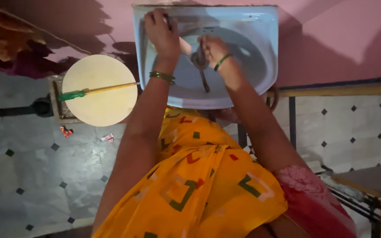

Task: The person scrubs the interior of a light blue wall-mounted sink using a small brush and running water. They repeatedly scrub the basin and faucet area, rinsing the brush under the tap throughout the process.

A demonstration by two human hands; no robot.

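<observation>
A pale blue wash basin (252, 66) hangs on a pink wall. My left hand (162, 33) reaches to the basin's back left rim, its fingers closed around a small dark knob (168, 19). My right hand (213, 49) is inside the bowl, fingers curled on a dark metal fitting (200, 61) with a thin dark streak below it. Both wrists wear green bangles. A pale rounded object (185, 46) shows between the hands; what it is I cannot tell.
Left of the basin stands a round cream lid (100, 103) with a green-handled stick (73, 94) lying across it. Small wrappers (66, 131) lie on the diamond-patterned tiled floor. A low wooden stool (371, 180) is at the right. My yellow garment fills the foreground.
</observation>
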